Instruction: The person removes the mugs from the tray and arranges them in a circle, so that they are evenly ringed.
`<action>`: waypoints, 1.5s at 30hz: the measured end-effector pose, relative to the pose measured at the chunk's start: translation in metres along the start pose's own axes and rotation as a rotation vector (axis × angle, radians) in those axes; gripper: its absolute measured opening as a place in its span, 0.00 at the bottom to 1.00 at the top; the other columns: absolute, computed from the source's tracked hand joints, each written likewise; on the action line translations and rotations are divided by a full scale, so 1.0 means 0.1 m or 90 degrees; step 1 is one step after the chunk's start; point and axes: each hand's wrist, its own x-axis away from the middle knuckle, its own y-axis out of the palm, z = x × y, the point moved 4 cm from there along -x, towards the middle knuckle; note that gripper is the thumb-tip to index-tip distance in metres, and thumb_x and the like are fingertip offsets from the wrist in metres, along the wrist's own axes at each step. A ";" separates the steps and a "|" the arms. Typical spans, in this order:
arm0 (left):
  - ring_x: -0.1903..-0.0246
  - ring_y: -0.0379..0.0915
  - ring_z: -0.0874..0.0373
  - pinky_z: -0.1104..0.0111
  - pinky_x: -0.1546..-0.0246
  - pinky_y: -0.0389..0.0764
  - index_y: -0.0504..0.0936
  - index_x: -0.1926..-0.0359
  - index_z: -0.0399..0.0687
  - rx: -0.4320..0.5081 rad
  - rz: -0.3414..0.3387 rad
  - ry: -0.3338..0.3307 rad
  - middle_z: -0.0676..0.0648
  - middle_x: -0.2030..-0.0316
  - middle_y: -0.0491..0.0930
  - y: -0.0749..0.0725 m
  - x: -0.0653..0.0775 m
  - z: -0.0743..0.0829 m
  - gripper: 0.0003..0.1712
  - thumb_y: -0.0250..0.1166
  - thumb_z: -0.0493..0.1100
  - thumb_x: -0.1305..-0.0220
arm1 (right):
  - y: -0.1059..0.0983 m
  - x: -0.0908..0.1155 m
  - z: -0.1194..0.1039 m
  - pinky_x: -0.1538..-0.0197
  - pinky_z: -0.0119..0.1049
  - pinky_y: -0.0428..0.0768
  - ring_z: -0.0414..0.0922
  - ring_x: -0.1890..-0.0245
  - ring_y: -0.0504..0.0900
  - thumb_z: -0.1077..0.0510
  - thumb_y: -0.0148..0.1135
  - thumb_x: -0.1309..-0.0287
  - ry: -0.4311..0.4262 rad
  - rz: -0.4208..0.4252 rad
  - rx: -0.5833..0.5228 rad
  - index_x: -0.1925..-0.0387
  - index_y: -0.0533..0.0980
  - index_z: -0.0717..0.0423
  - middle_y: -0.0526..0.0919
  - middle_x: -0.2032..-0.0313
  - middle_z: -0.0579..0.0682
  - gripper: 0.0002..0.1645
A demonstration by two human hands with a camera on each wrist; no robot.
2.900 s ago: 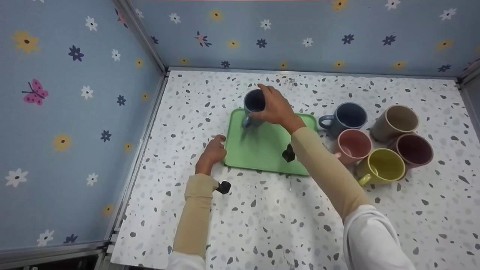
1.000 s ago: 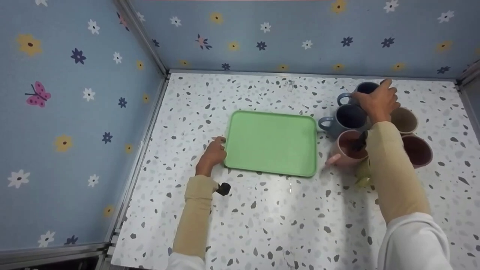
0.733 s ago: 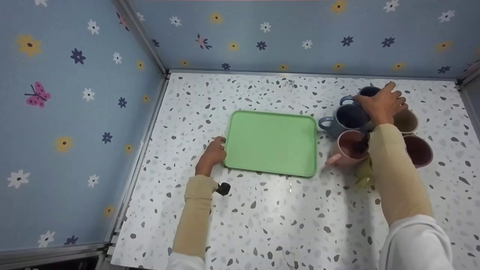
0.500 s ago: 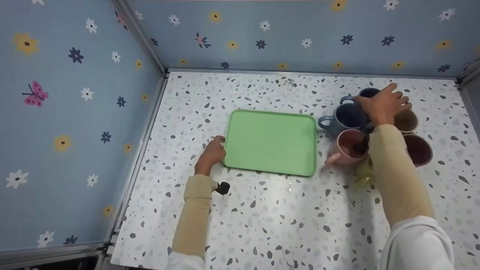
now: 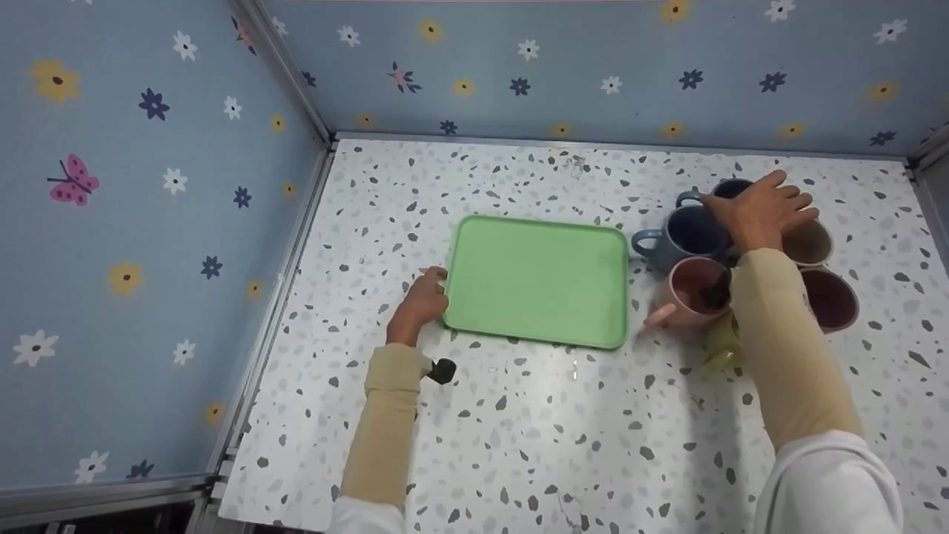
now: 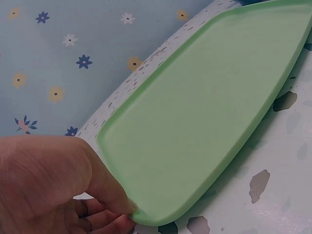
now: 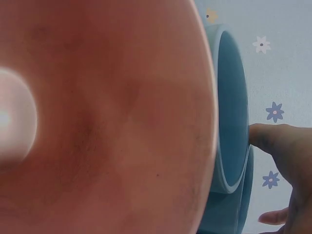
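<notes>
My left hand [image 5: 424,298] pinches the left rim of a light green tray [image 5: 537,282], its thumb over the rim in the left wrist view. At the back right, my right hand [image 5: 758,213] is over a dark blue mug [image 5: 730,188], partly hiding it. Its fingers are spread to the right, and its thumb lies by the mug's rim. In front stands a second blue mug [image 5: 695,231]. The right wrist view has the right hand [image 7: 295,165] beside the blue rims, with a gap between its thumb and the visible fingertip.
A pink mug [image 5: 693,289] stands in front of the blue ones and fills much of the right wrist view. Behind the right forearm are a beige mug [image 5: 809,241], a maroon mug [image 5: 832,297] and a partly hidden yellow mug [image 5: 721,345]. Patterned walls bound the speckled table [image 5: 519,437].
The right hand has carried a blue mug from the tray to the back right among the other mugs. Its fingers have since spread and shifted right. The left hand stays at the tray.
</notes>
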 end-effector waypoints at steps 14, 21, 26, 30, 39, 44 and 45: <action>0.48 0.66 0.47 0.55 0.44 0.69 0.60 0.32 0.43 0.003 0.002 0.004 0.36 0.47 0.70 0.01 0.03 0.01 0.34 0.43 0.29 0.42 | 0.02 -0.04 0.04 0.35 0.69 0.42 0.77 0.33 0.42 0.15 0.44 0.57 0.013 -0.022 0.031 0.31 0.34 0.75 0.43 0.35 0.84 0.79; 0.46 0.66 0.46 0.54 0.42 0.68 0.60 0.32 0.43 -0.007 0.001 0.003 0.36 0.46 0.70 0.02 0.02 0.02 0.35 0.43 0.29 0.43 | 0.01 -0.04 0.07 0.35 0.70 0.41 0.78 0.33 0.39 0.15 0.42 0.56 0.012 -0.033 0.049 0.30 0.34 0.73 0.40 0.35 0.85 0.77; 0.46 0.66 0.45 0.54 0.42 0.68 0.59 0.32 0.43 -0.004 -0.002 0.006 0.35 0.45 0.70 0.01 0.04 0.03 0.34 0.43 0.29 0.43 | 0.01 -0.04 0.08 0.36 0.71 0.40 0.78 0.33 0.37 0.13 0.37 0.55 -0.005 -0.047 0.077 0.29 0.37 0.70 0.37 0.36 0.86 0.75; 0.46 0.67 0.45 0.54 0.43 0.69 0.59 0.32 0.42 -0.003 0.001 0.007 0.35 0.45 0.70 0.01 0.04 0.01 0.35 0.43 0.29 0.43 | 0.02 -0.05 0.08 0.35 0.71 0.39 0.78 0.33 0.36 0.12 0.36 0.57 -0.018 -0.050 0.086 0.29 0.37 0.71 0.37 0.36 0.86 0.77; 0.44 0.66 0.45 0.54 0.42 0.68 0.59 0.32 0.42 -0.001 0.000 0.006 0.34 0.44 0.70 0.01 0.02 0.00 0.35 0.43 0.28 0.44 | 0.01 -0.04 0.11 0.35 0.70 0.40 0.78 0.34 0.38 0.09 0.30 0.62 -0.019 -0.047 0.107 0.32 0.38 0.79 0.39 0.36 0.86 0.83; 0.43 0.66 0.45 0.54 0.41 0.67 0.59 0.32 0.42 -0.003 0.001 0.004 0.35 0.44 0.70 0.01 0.03 0.01 0.36 0.43 0.28 0.44 | 0.00 -0.02 0.12 0.35 0.69 0.39 0.79 0.34 0.38 0.09 0.30 0.61 -0.018 -0.046 0.101 0.32 0.40 0.78 0.38 0.36 0.87 0.82; 0.44 0.66 0.45 0.54 0.41 0.67 0.59 0.32 0.42 -0.005 0.001 0.004 0.35 0.44 0.70 0.02 0.03 0.01 0.35 0.43 0.28 0.44 | 0.00 -0.02 0.13 0.35 0.69 0.39 0.79 0.34 0.39 0.09 0.30 0.61 -0.016 -0.046 0.101 0.32 0.41 0.78 0.38 0.37 0.87 0.82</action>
